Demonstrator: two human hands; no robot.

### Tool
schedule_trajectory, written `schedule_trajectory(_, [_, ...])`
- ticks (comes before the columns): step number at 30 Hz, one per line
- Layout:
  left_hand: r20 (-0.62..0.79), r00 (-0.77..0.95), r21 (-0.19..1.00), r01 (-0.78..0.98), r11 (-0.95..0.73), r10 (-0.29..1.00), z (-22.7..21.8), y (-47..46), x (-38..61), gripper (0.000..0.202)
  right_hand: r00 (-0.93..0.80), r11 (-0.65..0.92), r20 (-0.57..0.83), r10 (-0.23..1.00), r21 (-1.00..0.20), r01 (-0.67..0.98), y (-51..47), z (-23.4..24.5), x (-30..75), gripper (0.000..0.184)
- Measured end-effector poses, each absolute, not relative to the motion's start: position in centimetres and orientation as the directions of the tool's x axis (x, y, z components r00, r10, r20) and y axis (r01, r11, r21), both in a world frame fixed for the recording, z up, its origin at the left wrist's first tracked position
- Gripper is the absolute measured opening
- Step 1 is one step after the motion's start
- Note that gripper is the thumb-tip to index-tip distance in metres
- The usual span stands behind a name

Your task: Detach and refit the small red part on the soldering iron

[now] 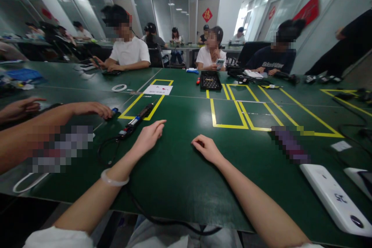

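Note:
My left hand [148, 135] rests over the green table [180, 174] with its fingers stretched forward and nothing in it. Just left of it lies an electric screwdriver [134, 122], black and blue with a thin bit pointing away and a dark cable at its rear. My right hand [207, 149] lies on the table a little to the right, its fingers loosely curled in; I see nothing in them. A gap of bare table separates the two hands.
At left, a co-worker's hand [97, 109] reaches to a small blue item [115, 111]. Yellow tape [231, 126] outlines boxes on the table. Farther off are a paper sheet [158, 90] and a black tray [210, 81]. A white power bank [334, 197] lies at right.

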State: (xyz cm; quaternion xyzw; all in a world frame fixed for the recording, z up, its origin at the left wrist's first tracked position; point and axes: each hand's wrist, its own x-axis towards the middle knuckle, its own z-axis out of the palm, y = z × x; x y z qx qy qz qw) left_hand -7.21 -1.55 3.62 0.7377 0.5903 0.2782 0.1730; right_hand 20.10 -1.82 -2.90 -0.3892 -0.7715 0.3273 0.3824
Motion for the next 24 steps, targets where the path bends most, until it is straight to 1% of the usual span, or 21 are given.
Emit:
schedule_trajectory(2, [0.051, 0.314, 0.774, 0.588, -0.236, 0.948, 3.5, -1.8, -3.6, 0.055, -0.424, 0.403, 0.283, 0.861, -0.886, 0.227, -1.9, -2.9, 20.1, 0.012])
schedule_trajectory(4, [-0.072, 0.494, 0.898, 0.410, -0.159, 0.867, 3.1, -1.9, -0.8, 0.062, -0.467, 0.282, 0.227, 0.854, -0.958, 0.051, -1.9, -2.8, 20.1, 0.018])
schedule_trajectory(6, [-0.148, 0.613, 0.953, 0.299, -0.054, 0.776, 2.7, -2.0, 1.0, 0.067, -0.509, 0.190, 0.215, 0.834, -0.976, -0.101, -1.9, -2.9, 20.0, 0.028])
schedule_trajectory(7, [-0.173, 0.642, 0.963, 0.268, -0.007, 0.747, 2.5, -1.9, 1.5, 0.067, -0.520, 0.170, 0.222, 0.825, -0.975, -0.145, -1.9, -2.9, 19.9, 0.030])
schedule_trajectory(10, [-0.214, 0.658, 0.968, 0.241, 0.068, 0.722, 2.0, -1.7, 1.8, 0.067, -0.515, 0.157, 0.228, 0.826, -0.971, -0.178, -1.9, -3.0, 19.8, 0.030])
schedule_trajectory(12, [-0.178, 0.626, 0.966, 0.258, 0.014, 0.759, 1.8, -1.5, 1.6, 0.064, -0.504, 0.152, 0.221, 0.835, -0.973, -0.175, -1.8, -3.0, 19.7, 0.030])
schedule_trajectory(14, [-0.077, 0.579, 0.952, 0.286, -0.113, 0.812, 1.7, -1.4, 1.2, 0.056, -0.486, 0.141, 0.209, 0.848, -0.975, -0.173, -1.7, -3.0, 19.7, 0.031])
schedule_trajectory(16, [0.039, 0.545, 0.909, 0.329, -0.257, 0.837, 1.7, -1.5, 0.8, 0.046, -0.448, 0.121, 0.181, 0.876, -0.980, -0.159, -1.5, -3.0, 19.8, 0.032])
schedule_trajectory(18, [0.120, 0.540, 0.845, 0.386, -0.371, 0.833, 1.9, -1.8, 0.6, 0.037, -0.421, 0.096, 0.149, 0.895, -0.985, -0.144, -1.3, -3.0, 19.9, 0.035])
schedule_trajectory(20, [0.174, 0.548, 0.774, 0.438, -0.458, 0.818, 2.0, -2.0, 0.6, 0.032, -0.414, 0.102, 0.142, 0.899, -0.988, -0.117, -1.2, -3.0, 20.0, 0.036])
schedule_trajectory(24, [0.238, 0.553, 0.673, 0.499, -0.546, 0.798, 1.8, -2.3, 0.9, 0.025, -0.427, 0.141, 0.151, 0.892, -0.988, -0.055, -1.1, -3.0, 19.9, 0.042])
